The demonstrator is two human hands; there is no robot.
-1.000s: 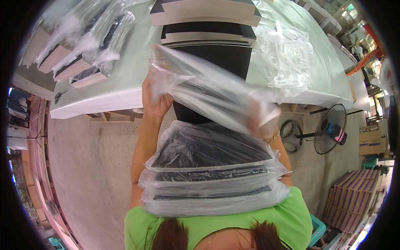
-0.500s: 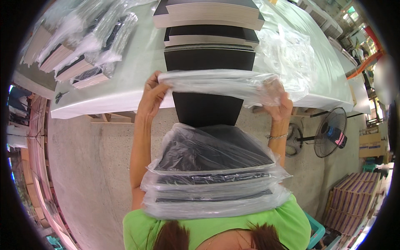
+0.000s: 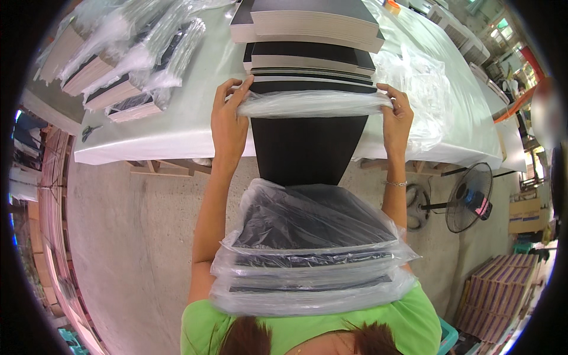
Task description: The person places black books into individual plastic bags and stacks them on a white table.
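Note:
Between my hands a clear plastic bag is gathered into a band and stretched across a stack of black sheets. My left hand pinches the bag's left end, its fingertips by the stack's far left corner. At the other end my right hand has its fingers closed on the plastic. The near end of the black stack juts past the table edge. Close to my body lies a pile of black sheets wrapped in clear plastic, in several layers.
Beyond my hands, thick stacks of black-topped boards stand on the white-covered table. Bagged stacks and scissors lie at left, loose clear plastic at right. A fan stands on the right, near striped stacked cartons.
Both hands have moved farther away along the black stack, taking the plastic band toward its far end. The band now looks straighter, and the whole view has shifted slightly.

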